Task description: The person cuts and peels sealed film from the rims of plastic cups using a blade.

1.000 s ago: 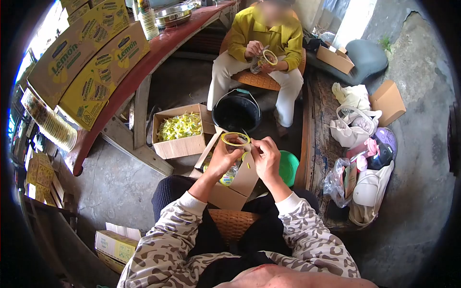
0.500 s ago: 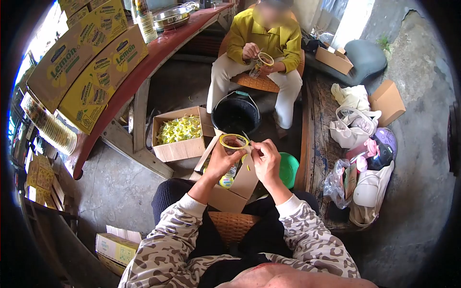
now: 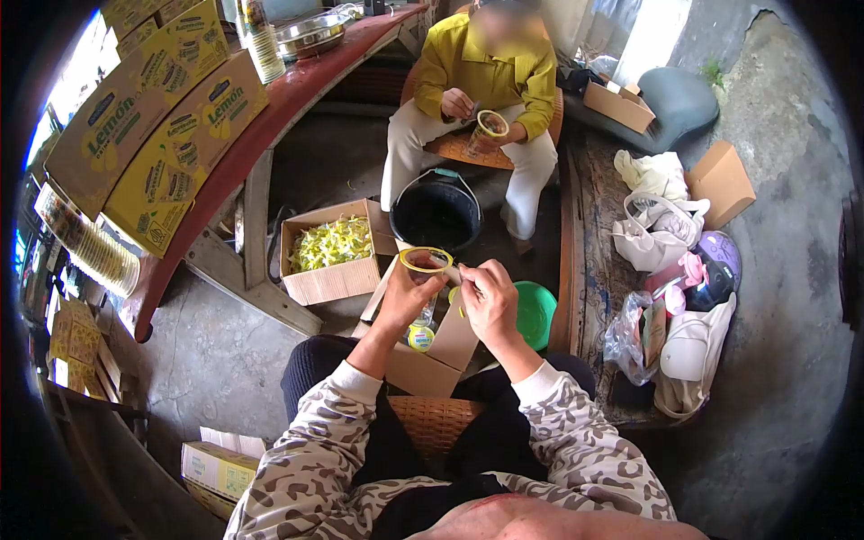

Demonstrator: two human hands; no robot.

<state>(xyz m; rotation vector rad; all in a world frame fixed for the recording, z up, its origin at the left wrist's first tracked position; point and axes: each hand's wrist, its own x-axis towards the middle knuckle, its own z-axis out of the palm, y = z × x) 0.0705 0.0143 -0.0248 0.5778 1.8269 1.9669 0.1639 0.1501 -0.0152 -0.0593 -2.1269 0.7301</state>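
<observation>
My left hand (image 3: 407,297) is wrapped round a clear plastic cup (image 3: 427,261) with a yellow rim, its mouth tilted up. Close beside that rim, my right hand (image 3: 490,301) is closed in a pinch on a small thin blade (image 3: 456,270), mostly covered by the fingers. Below both hands stands an open cardboard box (image 3: 423,373). A cup with a yellow-and-white printed end (image 3: 419,337) shows inside it.
Opposite sits a person in a yellow jacket (image 3: 490,63), holding a similar cup (image 3: 487,130). Between us are a black bucket (image 3: 436,216) and a carton of yellow strips (image 3: 331,283). A green basin (image 3: 535,315) lies right; a red table (image 3: 301,85) stands left.
The cup and my left hand have shifted slightly left. My right hand has drawn a little left too, and the blade's tip has dropped from above the rim to beside it.
</observation>
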